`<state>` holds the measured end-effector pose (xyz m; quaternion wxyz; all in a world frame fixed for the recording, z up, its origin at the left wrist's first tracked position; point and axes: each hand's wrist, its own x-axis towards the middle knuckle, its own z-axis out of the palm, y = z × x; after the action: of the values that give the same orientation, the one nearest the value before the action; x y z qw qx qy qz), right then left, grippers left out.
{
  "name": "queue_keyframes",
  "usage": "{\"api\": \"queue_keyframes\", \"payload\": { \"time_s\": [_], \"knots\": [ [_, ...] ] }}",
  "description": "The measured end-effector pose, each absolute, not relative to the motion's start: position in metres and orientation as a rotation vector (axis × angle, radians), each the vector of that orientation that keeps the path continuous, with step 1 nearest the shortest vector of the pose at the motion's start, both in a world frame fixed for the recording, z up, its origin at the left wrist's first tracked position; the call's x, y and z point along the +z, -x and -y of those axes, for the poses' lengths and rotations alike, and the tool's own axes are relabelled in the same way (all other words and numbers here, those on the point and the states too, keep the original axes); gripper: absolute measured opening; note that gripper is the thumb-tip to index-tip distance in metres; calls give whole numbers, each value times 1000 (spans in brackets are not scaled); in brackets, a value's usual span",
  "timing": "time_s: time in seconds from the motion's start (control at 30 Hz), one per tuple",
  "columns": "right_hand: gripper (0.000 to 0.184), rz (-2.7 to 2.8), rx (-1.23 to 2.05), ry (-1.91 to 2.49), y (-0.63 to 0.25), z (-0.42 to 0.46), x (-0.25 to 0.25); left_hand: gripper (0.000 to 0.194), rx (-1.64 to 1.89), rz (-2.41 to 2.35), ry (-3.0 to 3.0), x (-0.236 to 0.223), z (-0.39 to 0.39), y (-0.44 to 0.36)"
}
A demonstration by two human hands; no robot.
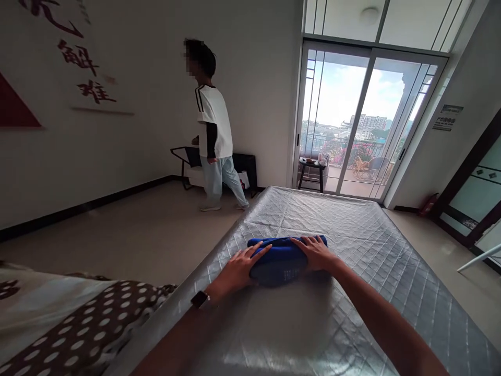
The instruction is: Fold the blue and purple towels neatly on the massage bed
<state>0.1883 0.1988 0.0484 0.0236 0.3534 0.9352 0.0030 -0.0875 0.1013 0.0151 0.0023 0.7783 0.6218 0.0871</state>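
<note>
A blue rolled-up bundle (284,261) with pale lettering on its near side lies crosswise on a silver quilted mattress (321,216). My left hand (243,262) grips its left end, fingers reaching over the top. At the opposite end, my right hand (315,251) curves over the roll with its thumb pointing inward. The underside of the bundle is hidden. A dark watch (200,299) is on my left wrist.
Beside the mattress at lower left lies a brown polka-dot cloth (105,318). A person (217,120) in a white shirt is walking past the far left corner. Beyond the mattress are a dark stool (312,164) and a sliding glass door (352,120). A fire extinguisher (428,204) stands right.
</note>
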Motion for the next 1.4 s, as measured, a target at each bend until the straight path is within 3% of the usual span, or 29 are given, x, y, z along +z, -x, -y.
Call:
{"api": "queue_keyframes", "payload": {
  "time_s": [0.23, 0.57, 0.77, 0.97, 1.17, 1.4],
  "knots": [
    [111, -2753, 159, -1474, -155, -272, 44, 61, 597, -2406, -2326, -10, -150, 95],
    [90, -2600, 211, -1829, -123, -384, 39, 47, 503, -2397, -2230, -39, -153, 103],
    [90, -2597, 350, -1910, -115, -420, 37, 47, 470, -2406, -2146, -51, -157, 107],
    [59, -2898, 482, -1338, -106, -402, 18, 47, 516, -2379, -2125, -54, -157, 108],
    [38, -2812, 450, -1546, -96, -367, 30, 44, 607, -2398, -2171, -53, -159, 107],
    [32, -2835, -162, -1355, -147, -238, 44, 40, 647, -2378, -2176, -45, -159, 105]
  ]
}}
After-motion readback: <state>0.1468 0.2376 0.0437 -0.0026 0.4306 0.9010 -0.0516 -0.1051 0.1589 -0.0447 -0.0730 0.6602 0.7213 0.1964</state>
